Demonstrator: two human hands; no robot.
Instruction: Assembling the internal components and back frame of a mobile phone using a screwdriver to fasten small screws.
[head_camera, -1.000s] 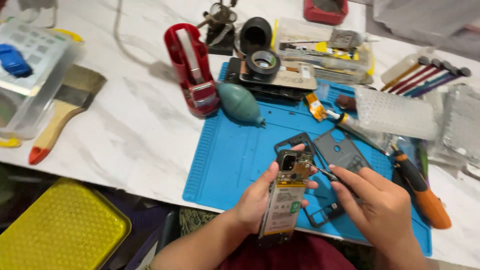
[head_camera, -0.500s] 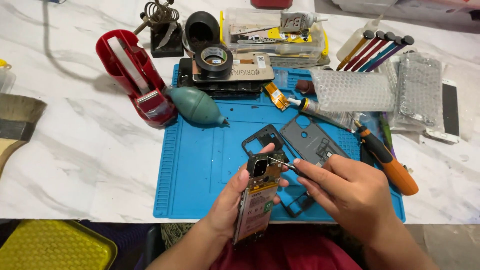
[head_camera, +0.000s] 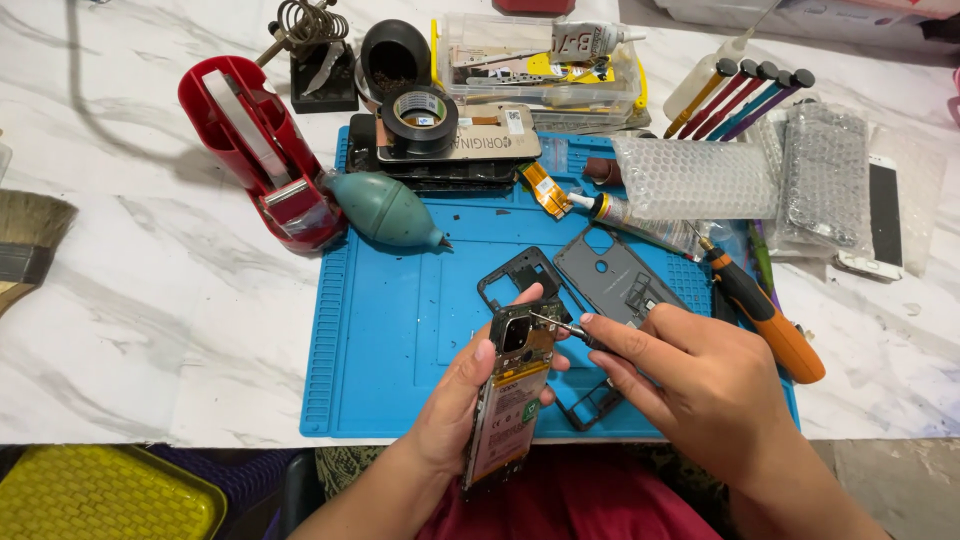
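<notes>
Blue silicone work mat (head_camera: 400, 330) is lying under everything you are doing, on the white marbled table (head_camera: 150, 300). On it, the grey plastic back cover (head_camera: 610, 275) and the black plastic inner frame (head_camera: 520, 272) are already lying apart from the phone, so I judge the opening stage done. What is left, as far as it shows, is the work inside the body: the board and battery are still sitting in the opened phone with its yellow-labelled battery (head_camera: 508, 400).

You are holding that phone tilted above the mat's near edge, your left hand (head_camera: 455, 410) wrapped around its side, fingers closed on it and thumb up by the camera end. Your right hand (head_camera: 700, 385) is pinching a thin metal tool (head_camera: 552, 323), its tip touching the upper board near the camera module.

The orange-handled screwdriver (head_camera: 765, 320) is resting just beside your right hand.

Compared with half a second ago, your hands and the phone are staying in nearly the same pose; the view is shifting slightly, and the tool tip is sitting a little closer to the board.
</notes>
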